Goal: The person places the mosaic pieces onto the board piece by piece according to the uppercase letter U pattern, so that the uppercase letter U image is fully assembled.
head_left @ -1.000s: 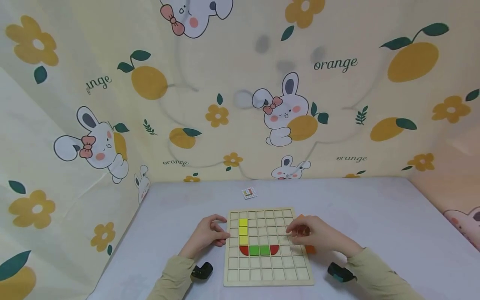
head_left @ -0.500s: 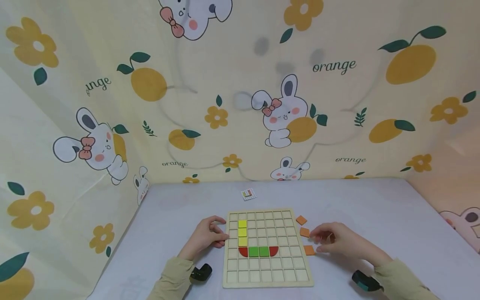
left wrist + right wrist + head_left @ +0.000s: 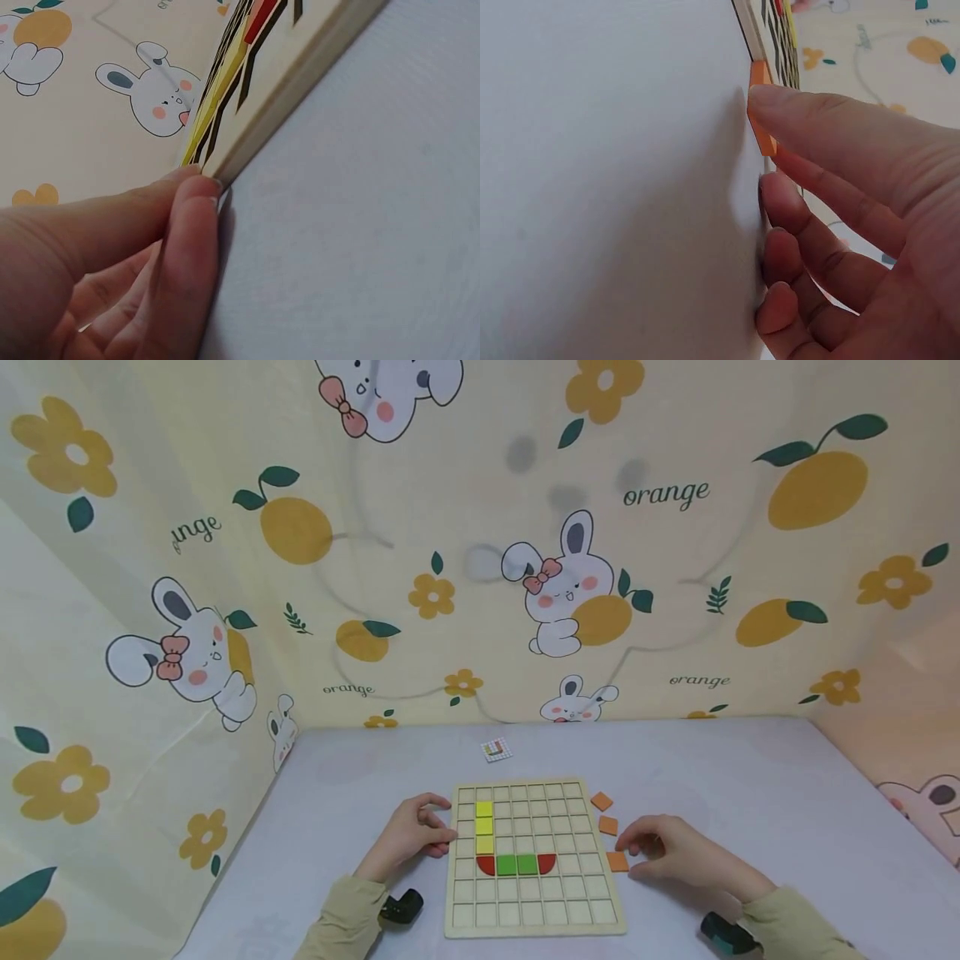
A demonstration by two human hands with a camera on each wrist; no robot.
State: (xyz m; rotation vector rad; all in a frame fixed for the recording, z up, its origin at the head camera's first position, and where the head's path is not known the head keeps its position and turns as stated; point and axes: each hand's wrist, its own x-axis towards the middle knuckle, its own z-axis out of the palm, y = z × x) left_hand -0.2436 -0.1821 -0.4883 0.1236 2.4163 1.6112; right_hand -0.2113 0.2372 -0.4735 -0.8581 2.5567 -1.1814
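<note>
A pale wooden grid board point(image 3: 536, 925) lies on the table, with a column of yellow square tiles point(image 3: 484, 827) and a row of two green tiles point(image 3: 517, 865) between two red rounded tiles point(image 3: 547, 864). At the board's left rim, my left hand point(image 3: 411, 833) holds the edge with thumb and finger; in the left wrist view the fingertips point(image 3: 196, 187) meet at the rim. My right hand point(image 3: 678, 853) pinches the nearest orange square tile point(image 3: 760, 127), which touches the board's right edge. Thumb and index finger are on it.
Two more orange tiles, one point(image 3: 608, 825) beside the board and another point(image 3: 602, 802) farther back, lie on the right. Behind the board is a small pattern card point(image 3: 496, 749). A bunny-print curtain point(image 3: 450, 527) hangs beyond the white table point(image 3: 360, 760).
My right hand has gone from over the board's right side out to the right, uncovering the orange tiles, then back slightly onto the nearest tile. The left hand stays at the rim.
</note>
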